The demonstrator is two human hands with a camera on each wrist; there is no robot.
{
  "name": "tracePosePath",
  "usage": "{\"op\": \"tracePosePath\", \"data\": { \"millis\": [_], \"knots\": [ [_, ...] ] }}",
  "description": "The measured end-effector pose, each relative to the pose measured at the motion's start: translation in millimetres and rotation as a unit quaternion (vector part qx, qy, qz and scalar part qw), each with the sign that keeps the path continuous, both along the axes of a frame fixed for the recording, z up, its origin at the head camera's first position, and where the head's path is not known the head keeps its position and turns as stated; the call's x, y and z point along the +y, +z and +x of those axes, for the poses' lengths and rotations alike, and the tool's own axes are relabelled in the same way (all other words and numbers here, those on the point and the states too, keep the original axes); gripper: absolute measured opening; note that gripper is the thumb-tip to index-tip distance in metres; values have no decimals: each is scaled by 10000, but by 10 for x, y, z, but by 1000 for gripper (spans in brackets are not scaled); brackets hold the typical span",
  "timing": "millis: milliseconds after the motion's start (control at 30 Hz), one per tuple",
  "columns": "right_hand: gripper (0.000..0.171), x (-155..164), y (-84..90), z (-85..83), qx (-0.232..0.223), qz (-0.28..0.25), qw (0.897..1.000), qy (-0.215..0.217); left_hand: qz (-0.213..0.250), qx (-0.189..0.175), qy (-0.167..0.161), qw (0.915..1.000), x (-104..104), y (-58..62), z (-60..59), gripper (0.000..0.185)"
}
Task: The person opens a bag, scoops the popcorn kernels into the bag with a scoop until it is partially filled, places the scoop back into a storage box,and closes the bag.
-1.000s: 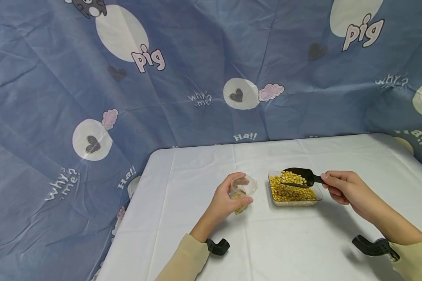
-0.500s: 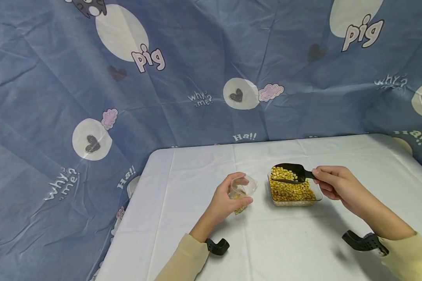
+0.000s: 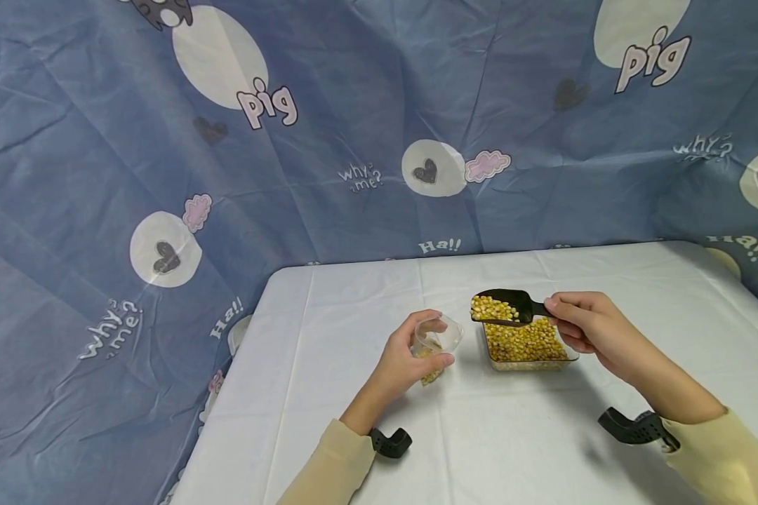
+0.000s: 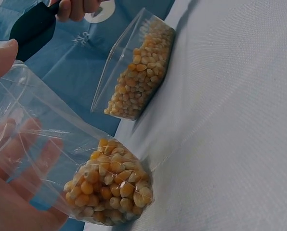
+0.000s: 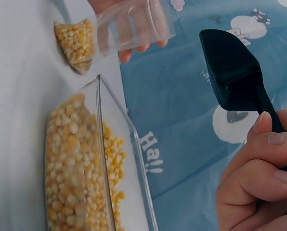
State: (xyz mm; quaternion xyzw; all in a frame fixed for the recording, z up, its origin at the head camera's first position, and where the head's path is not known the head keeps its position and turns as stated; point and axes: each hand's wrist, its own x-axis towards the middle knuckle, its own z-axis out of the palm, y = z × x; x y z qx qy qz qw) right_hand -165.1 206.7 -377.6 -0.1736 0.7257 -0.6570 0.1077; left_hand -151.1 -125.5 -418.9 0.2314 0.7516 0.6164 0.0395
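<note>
My right hand (image 3: 584, 324) grips the handle of a black plastic scoop (image 3: 504, 307) heaped with yellow corn kernels; I hold it in the air above the left end of the clear rectangular plastic tray (image 3: 529, 359), which is partly filled with the same dry kernels and sits on the white-covered table (image 3: 354, 308). My fingers curl round the handle, thumb on top, as the right wrist view shows. My left hand (image 3: 410, 354) wraps around a small clear plastic bag (image 3: 438, 344), tilted with its open mouth toward the scoop and its bottom resting on the table; a clump of kernels fills its lower end. The bag stands just left of the tray, near it but not touching. Behind the table hangs a blue cartoon-printed cloth (image 3: 164, 154) with white circles and pink "pig" lettering.
</note>
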Motion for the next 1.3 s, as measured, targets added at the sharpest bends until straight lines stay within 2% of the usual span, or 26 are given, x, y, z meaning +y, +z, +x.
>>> {"op": "tracePosePath", "data": {
  "millis": [300, 533, 633, 800, 1000, 1300],
  "knots": [
    [36, -149, 32, -1, 30, -212, 9994, 269, -27, -50, 69, 10000, -7, -23, -7, 64],
    [36, -283, 17, 1, -48, -226, 9994, 240, -39, 44, 99, 9999, -28, -285, -138, 67],
    [35, -337, 3, 3, -130, -191, 9994, 240, -26, 125, 97, 9999, -36, -326, -154, 67],
    [40, -417, -11, -1, -212, -65, 9996, 201, -119, 182, 186, 9996, -39, -326, -147, 67],
    [46, -489, -27, -14, -216, 233, 9994, 135, -361, 12, 415, 9985, -31, -295, -125, 71],
    [43, -553, -34, -16, -60, 699, 9975, 82, -398, -82, 452, 9982, -43, -293, -136, 69]
  ]
}}
